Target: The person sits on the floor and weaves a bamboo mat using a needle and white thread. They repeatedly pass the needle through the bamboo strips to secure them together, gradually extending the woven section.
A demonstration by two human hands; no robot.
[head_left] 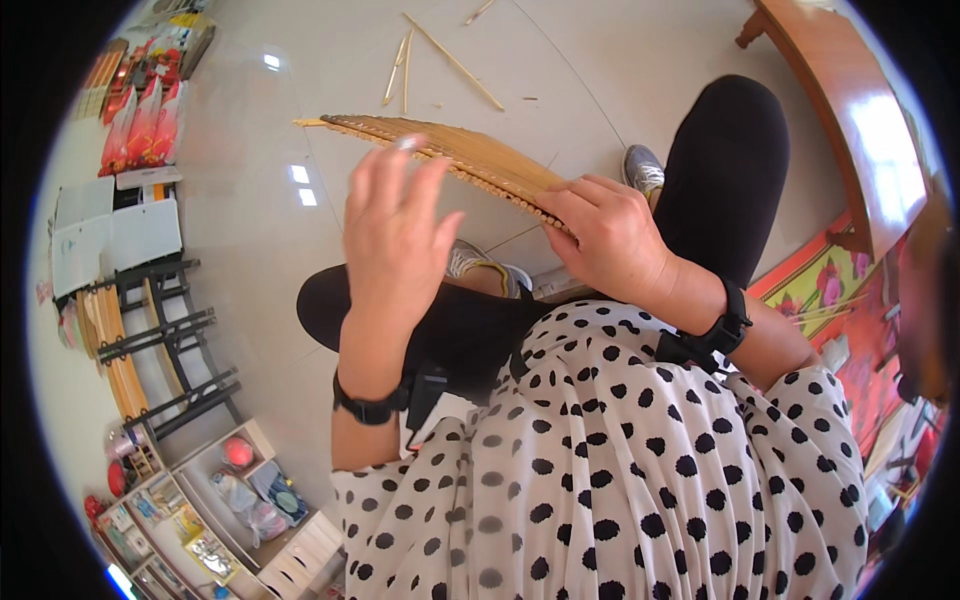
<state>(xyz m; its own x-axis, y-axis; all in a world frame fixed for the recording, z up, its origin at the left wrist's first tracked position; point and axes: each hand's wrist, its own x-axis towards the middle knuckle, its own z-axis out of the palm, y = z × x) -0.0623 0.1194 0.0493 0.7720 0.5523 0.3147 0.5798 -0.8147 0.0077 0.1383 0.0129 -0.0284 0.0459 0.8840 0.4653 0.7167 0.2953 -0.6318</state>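
Observation:
A flat panel of thin yellow-brown plant stalks (480,150), set side by side and stitched, is held up in front of me, with its cut stalk ends facing me along the near edge. My right hand (610,232) is closed round the panel's right end, thumb on the near edge. My left hand (393,220) is raised before the panel's left part, fingers apart and slightly blurred. Its fingertips overlap the panel's edge; whether they touch it I cannot tell. One stalk (308,122) sticks out past the panel's left tip.
Several loose stalks (455,62) lie on the tiled floor (330,60) beyond the panel. A wooden table (850,90) stands at the right, by a red patterned sheet (825,290). At the left are black folded stool frames (165,330) and a shelf unit (210,490).

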